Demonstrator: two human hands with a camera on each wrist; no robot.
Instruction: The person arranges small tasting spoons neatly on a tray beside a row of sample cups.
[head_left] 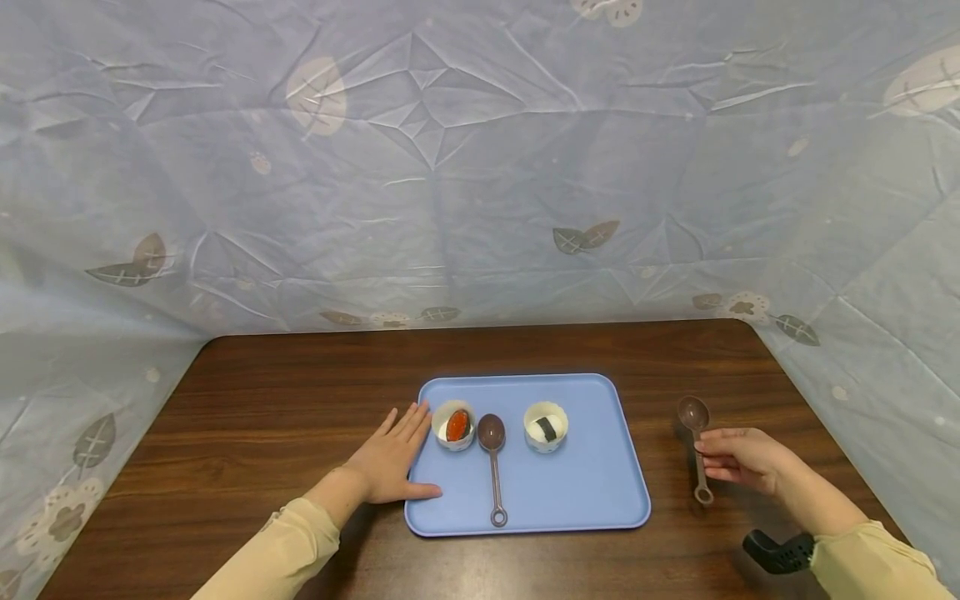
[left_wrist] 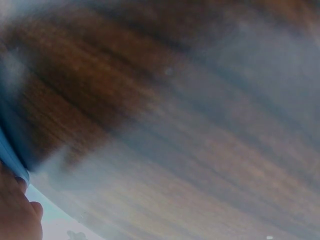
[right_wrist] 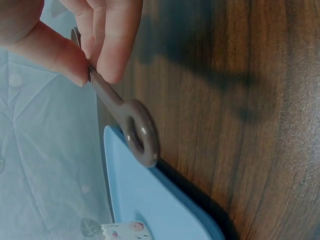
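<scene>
A blue tray [head_left: 592, 492] lies in the middle of a dark wooden table [head_left: 285, 400]. On it stand a white cup with a red-orange piece [head_left: 453, 425] and a white cup with a white-and-black piece [head_left: 545, 427], with a brown spoon [head_left: 493, 467] between them. My left hand [head_left: 390, 462] lies flat at the tray's left edge, thumb on the rim. A second brown spoon [head_left: 693, 414] lies right of the tray; my right hand [head_left: 738, 458] pinches its handle. In the right wrist view, thumb and fingertips [right_wrist: 82, 70] pinch this spoon [right_wrist: 140, 135] above its ring end, beside the tray [right_wrist: 150, 200].
A pale blue leaf-print cloth [head_left: 480, 167] hangs behind the table and drapes down both sides. A black strap piece [head_left: 776, 550] sits at my right wrist. The left wrist view is a blur of table wood [left_wrist: 165, 100] with the tray edge [left_wrist: 10, 155].
</scene>
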